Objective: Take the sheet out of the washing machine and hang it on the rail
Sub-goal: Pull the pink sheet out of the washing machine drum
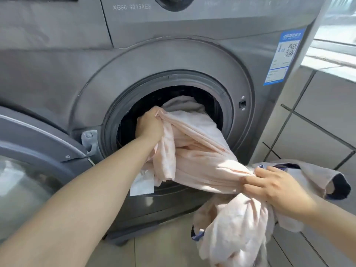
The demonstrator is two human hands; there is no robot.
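Observation:
A pale pink sheet (pixel 200 162) trails out of the round drum opening of a grey front-loading washing machine (pixel 173 54). Part of the sheet is still inside the dark drum. My left hand (pixel 150 126) is at the mouth of the drum, closed on a bunch of the sheet. My right hand (pixel 273 187) grips the sheet lower down to the right, where the cloth is gathered into a thick rope. Below that hand the rest hangs in a crumpled bundle near the floor. No rail is in view.
The machine's door (pixel 34 151) stands swung open at the left, close to my left forearm. A tiled wall (pixel 317 112) rises right of the machine. A dark-edged cloth (pixel 335 185) hangs beside my right hand. Pale floor tiles lie below.

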